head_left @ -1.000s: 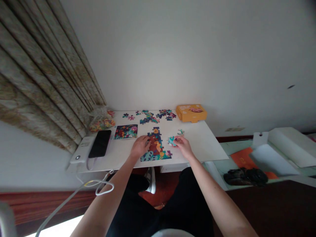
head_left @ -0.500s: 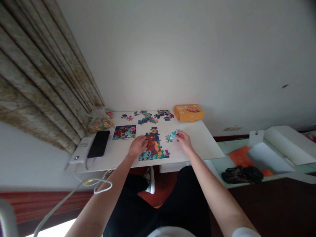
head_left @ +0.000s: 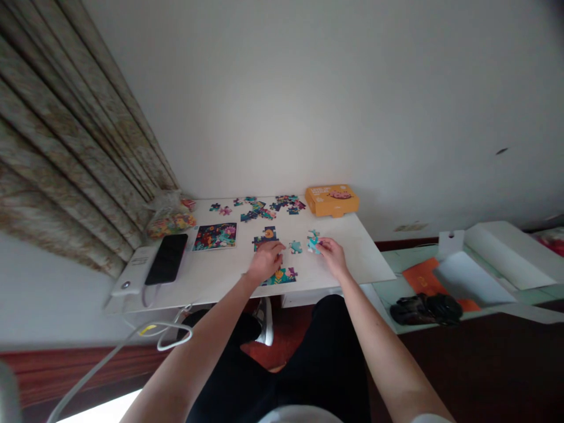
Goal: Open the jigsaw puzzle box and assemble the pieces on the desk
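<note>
My left hand [head_left: 265, 260] lies over the partly joined jigsaw puzzle [head_left: 284, 276], covering its middle. Its fingers are apart and point right, with nothing visible in them. My right hand [head_left: 332, 256] pinches a teal puzzle piece [head_left: 313, 246] at the table's right half, with another light-blue piece just beyond it. Between the hands a loose light-blue puzzle piece [head_left: 295, 247] rests on the white table [head_left: 361, 252]. Left of the puzzle is a colourful picture card [head_left: 215, 236].
Several loose puzzle pieces [head_left: 258, 210] are spread along the back, beside an orange box [head_left: 332, 200]. On the left are a black phone [head_left: 167, 259], a plastic bag [head_left: 170, 223] and a white cable [head_left: 110, 352]. An open white box [head_left: 467, 282] stands off to the right.
My left hand has moved right, from the puzzle's left edge onto its middle. My right hand stays near the teal pieces, still pinching one. The whole view has shifted slightly.
</note>
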`<state>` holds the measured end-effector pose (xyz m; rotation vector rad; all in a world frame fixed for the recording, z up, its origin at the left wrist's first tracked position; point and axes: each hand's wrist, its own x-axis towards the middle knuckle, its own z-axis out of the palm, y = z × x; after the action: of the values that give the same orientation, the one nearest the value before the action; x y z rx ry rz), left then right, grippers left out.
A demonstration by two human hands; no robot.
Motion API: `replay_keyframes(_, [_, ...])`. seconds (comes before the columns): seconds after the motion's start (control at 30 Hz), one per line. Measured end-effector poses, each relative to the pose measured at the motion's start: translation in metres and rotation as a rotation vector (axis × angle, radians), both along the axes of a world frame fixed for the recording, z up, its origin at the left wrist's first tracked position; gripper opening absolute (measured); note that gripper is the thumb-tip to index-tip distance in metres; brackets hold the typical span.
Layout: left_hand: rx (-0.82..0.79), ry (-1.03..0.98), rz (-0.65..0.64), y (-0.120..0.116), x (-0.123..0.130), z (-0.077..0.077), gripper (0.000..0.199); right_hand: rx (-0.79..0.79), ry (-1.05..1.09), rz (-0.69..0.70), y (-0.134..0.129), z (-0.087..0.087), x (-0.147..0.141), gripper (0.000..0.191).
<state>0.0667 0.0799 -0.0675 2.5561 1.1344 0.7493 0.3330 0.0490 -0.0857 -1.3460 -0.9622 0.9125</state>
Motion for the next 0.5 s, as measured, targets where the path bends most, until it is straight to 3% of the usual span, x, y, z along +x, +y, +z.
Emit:
replay_keyframes(0.2, [-0.017,0.156,-0.044,0.003,0.046,-0.004,0.03,-0.004,-0.01,-0.034,-0.001,-0.004,0.003,0.057])
replay_keyframes(0.5, [-0.075,0.281,-0.094,0.014,0.115,0.001,0.043,-0.007,0.06,-0.254,0.019,0.001,0.02,0.07])
